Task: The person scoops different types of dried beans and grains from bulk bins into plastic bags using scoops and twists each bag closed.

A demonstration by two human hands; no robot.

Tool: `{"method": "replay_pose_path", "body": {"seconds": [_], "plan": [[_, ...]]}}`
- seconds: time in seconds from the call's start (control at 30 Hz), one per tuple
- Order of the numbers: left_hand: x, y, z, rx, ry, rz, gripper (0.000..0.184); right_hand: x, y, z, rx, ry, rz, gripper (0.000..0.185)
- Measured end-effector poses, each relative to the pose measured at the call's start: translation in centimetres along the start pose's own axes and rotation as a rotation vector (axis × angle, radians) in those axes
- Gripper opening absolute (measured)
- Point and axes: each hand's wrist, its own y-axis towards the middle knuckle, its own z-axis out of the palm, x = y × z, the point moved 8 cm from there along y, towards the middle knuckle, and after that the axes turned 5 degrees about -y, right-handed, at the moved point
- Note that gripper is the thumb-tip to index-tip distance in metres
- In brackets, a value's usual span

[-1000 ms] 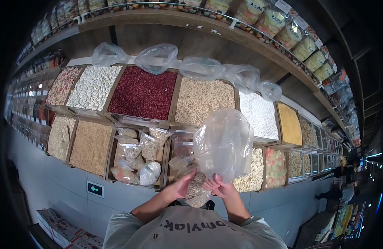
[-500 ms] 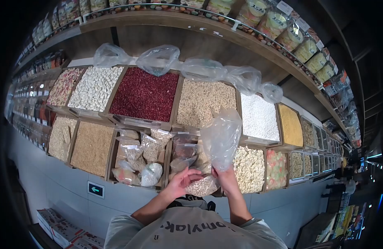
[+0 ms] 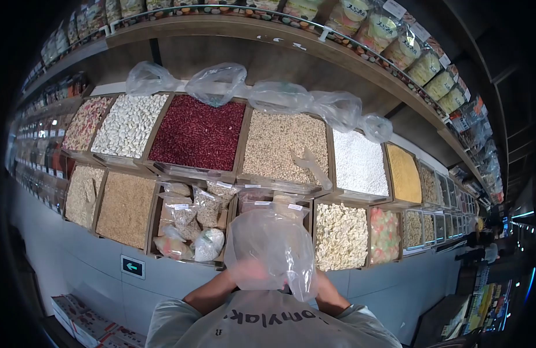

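Observation:
A large clear plastic bag (image 3: 271,243) spreads upward in front of my chest, over the lower edge of the bins. Behind its film on the left, my left hand (image 3: 249,271) shows only as a blurred pink shape at the bag's lower part. My right hand is hidden behind the bag; only the forearm shows, ending at the bag's lower right. The beans at the bag's bottom are out of sight. Beyond the bag, a clear scoop (image 3: 311,167) lies on the pale beans (image 3: 282,139).
Dark red beans (image 3: 198,130), white beans (image 3: 129,124) and white grains (image 3: 359,159) fill neighbouring bins. Small filled bags (image 3: 207,206) lie in a lower bin. Rolled plastic bags (image 3: 216,84) line the back beneath a shelf (image 3: 233,26). People stand far right.
The bag has moved left and down towards my chest and spread wide, covering both hands. The scoop on the pale beans has come into clear view.

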Motion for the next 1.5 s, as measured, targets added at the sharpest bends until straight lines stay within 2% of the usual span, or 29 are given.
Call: {"method": "replay_pose_path", "body": {"seconds": [0.03, 0.1, 0.13, 0.17, 0.2, 0.23, 0.3, 0.33, 0.37, 0.43, 0.5, 0.53, 0.57, 0.63, 0.67, 0.77, 0.8, 0.87, 0.9, 0.97, 1.0, 1.03, 1.1, 1.13, 1.17, 1.27, 1.37, 1.43, 1.5], "plan": [[0.4, -0.4, 0.6, -0.015, -0.052, -0.026, 0.057, 1.0, 0.5, 0.3, -0.010, -0.265, -0.094, 0.050], [1.0, -1.1, 1.8, -0.073, -0.177, -0.077, 0.056, 0.3, 0.5, 4.2, 0.443, -0.564, -0.177, 0.037], [1.2, -1.2, 2.2, -0.107, -0.236, -0.089, 0.057, 0.5, 0.8, 4.8, 0.444, -0.566, -0.176, 0.037], [1.4, -1.4, 2.4, -0.153, -0.293, -0.090, 0.057, -1.5, 0.2, 6.1, 0.643, -0.618, 0.090, 0.030], [1.3, -1.1, 2.0, -0.111, -0.231, -0.084, 0.056, -3.2, -1.0, 6.9, 0.834, -0.659, 0.363, 0.024], [0.9, -0.8, 1.4, -0.072, -0.154, -0.047, 0.055, -3.1, -1.2, 6.9, 0.832, -0.657, 0.362, 0.024], [0.2, -0.5, 0.6, -0.026, -0.017, 0.062, 0.054, -0.6, 0.1, 5.2, 0.446, -0.782, 0.075, 0.015], [-0.3, -0.5, 0.4, -0.013, 0.055, 0.137, 0.054, 0.9, 0.3, 3.9, 0.156, -0.762, -0.027, 0.013], [-0.9, -0.7, 0.1, -0.010, 0.133, 0.221, 0.053, 2.3, 0.2, 2.8, 0.056, -0.776, -0.042, 0.012], [-2.0, -0.8, 0.1, -0.011, 0.253, 0.388, 0.053, 2.2, -1.0, -0.8, -0.356, -0.623, -0.059, 0.010], [-3.4, -0.9, 0.7, 0.005, 0.289, 0.503, 0.052, 1.4, -2.0, -4.4, -0.686, -0.692, -0.114, 0.007], [-3.6, -0.3, 1.4, 0.094, 0.150, 0.442, 0.057, -1.2, -1.7, -5.8, -0.738, 0.065, -0.069, 0.005], [-4.1, -0.2, 1.7, 0.092, 0.149, 0.446, 0.057, -1.2, -1.3, -6.4, -0.734, 0.066, -0.068, 0.005], [-5.1, -0.6, 2.4, 0.106, -0.239, 0.502, 0.057, -0.1, -1.0, -7.6, -0.873, 0.229, -0.162, 0.021], [-5.6, -1.0, 3.1, 0.228, -0.175, 0.517, 0.056, 0.4, -0.5, -7.7, -0.864, 0.263, -0.153, 0.022], [-6.1, -1.4, 3.9, 0.211, -0.290, 0.530, 0.054, 1.5, 0.4, -7.5, -0.739, 0.262, -0.116, 0.017], [-6.2, -1.5, 4.4, 0.210, -0.288, 0.529, 0.054, 2.0, 0.7, -7.3, -0.786, 0.238, -0.098, 0.019], [-7.2, -1.9, 3.9, 0.044, -0.255, 0.657, 0.051, 1.9, 1.0, -7.6, -0.774, 0.190, -0.065, 0.013], [-7.4, -1.6, 2.4, 0.044, -0.254, 0.657, 0.051, 1.6, 1.1, -7.7, -0.761, 0.140, -0.030, 0.012], [-7.4, -1.0, 0.2, 0.258, -0.008, 0.645, 0.043, 0.4, 0.8, -8.2, -0.794, 0.108, 0.010, 0.012], [-6.7, -0.7, -0.2, 0.152, -0.028, 0.579, 0.040, -0.2, 0.4, -8.3, -0.827, 0.075, 0.051, 0.013], [-6.6, -0.6, 0.1, 0.151, -0.025, 0.579, 0.040, -0.3, 0.1, -8.2, -0.827, 0.077, 0.049, 0.013], [-5.0, 0.4, 0.9, 0.151, 0.023, 0.374, 0.040, 3.0, 0.9, -5.5, -0.559, -0.816, -0.126, 0.016], [-4.3, 0.7, 0.8, 0.079, 0.018, 0.331, 0.044, 2.7, 1.0, -5.0, -0.424, -0.788, -0.063, 0.019], [-3.9, 0.1, 1.2, 0.078, 0.020, 0.332, 0.044, 3.2, 0.8, -5.0, -0.424, -0.787, -0.065, 0.019], [-3.6, -0.9, 2.5, 0.045, 0.054, 0.351, 0.047, 3.1, 1.6, -2.4, -0.035, -0.701, -0.122, 0.026], [-3.6, -1.3, 2.5, 0.014, 0.080, 0.376, 0.050, 3.7, 2.0, 0.1, 0.048, -0.656, -0.225, 0.027], [-3.9, -1.5, 2.5, -0.015, 0.098, 0.408, 0.053, 2.5, 1.6, 1.3, 0.041, -0.631, -0.189, 0.026], [-4.6, -1.8, 2.6, -0.050, 0.103, 0.457, 0.055, 0.8, 1.4, 2.9, 0.210, -0.600, -0.089, 0.021]]}}
